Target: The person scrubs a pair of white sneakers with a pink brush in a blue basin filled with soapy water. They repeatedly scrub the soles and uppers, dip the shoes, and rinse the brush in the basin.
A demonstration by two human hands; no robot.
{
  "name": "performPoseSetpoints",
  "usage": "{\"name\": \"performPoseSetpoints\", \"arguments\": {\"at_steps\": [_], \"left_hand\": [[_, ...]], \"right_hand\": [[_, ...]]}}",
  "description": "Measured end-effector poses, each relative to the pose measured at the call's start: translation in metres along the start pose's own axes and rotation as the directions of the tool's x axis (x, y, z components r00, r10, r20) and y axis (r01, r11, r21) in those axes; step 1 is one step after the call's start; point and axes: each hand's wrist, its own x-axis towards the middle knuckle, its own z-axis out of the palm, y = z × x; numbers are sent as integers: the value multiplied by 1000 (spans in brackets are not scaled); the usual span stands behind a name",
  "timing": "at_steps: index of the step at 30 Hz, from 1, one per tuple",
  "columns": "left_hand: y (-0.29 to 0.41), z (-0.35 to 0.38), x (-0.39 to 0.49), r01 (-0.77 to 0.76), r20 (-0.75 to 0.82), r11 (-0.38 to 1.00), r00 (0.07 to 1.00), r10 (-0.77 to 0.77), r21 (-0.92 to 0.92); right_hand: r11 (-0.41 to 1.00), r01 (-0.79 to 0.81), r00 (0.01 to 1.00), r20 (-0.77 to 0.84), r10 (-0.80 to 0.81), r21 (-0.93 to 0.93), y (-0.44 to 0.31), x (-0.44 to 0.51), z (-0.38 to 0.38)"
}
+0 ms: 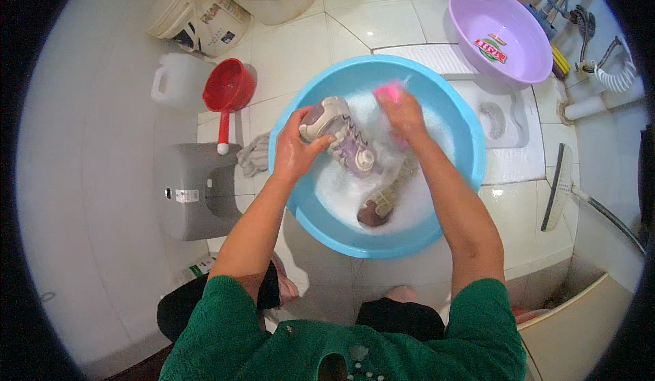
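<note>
A large light-blue plastic basin [294, 196] on the floor holds white, foamy water [335, 194]. My left hand [299, 145] grips a lavender and beige shoe [348, 143] near its heel end, tilted above the suds at the basin's left side. Just right of that shoe, my right hand [404, 114] holds a pink object [388, 93], probably a scrubbing brush, blurred by motion. A second shoe [381, 206], olive with a brown end, lies partly under the foam nearer to me. The foam hides the rest of it.
A red ladle [228, 86], a white jug [179, 80], a grey plastic stool [189, 217] and a grey cloth [255, 155] are left of the basin. Two buckets [215, 20] stand behind. At right are a purple basin [511, 33], a squat toilet [511, 120] and a floor squeegee [558, 191].
</note>
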Motion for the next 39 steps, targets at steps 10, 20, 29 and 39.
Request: {"name": "performPoseSetpoints", "arguments": {"at_steps": [10, 20, 29, 39], "left_hand": [[11, 62, 13, -51, -176, 912, 976, 132, 406], [4, 21, -9, 76, -336, 971, 942, 4, 225], [10, -15, -13, 27, -11, 995, 1000, -26, 94], [-2, -31, 8, -378, 429, 896, 867, 254, 234]], "right_hand": [[764, 519, 829, 6, -560, -384, -87, -36, -70], [952, 303, 951, -51, -305, -49, -22, 9, -6], [951, 300, 943, 178, -283, -79, 0, 16, 22], [871, 426, 889, 64, -453, 246, -116, -74, 1]]}}
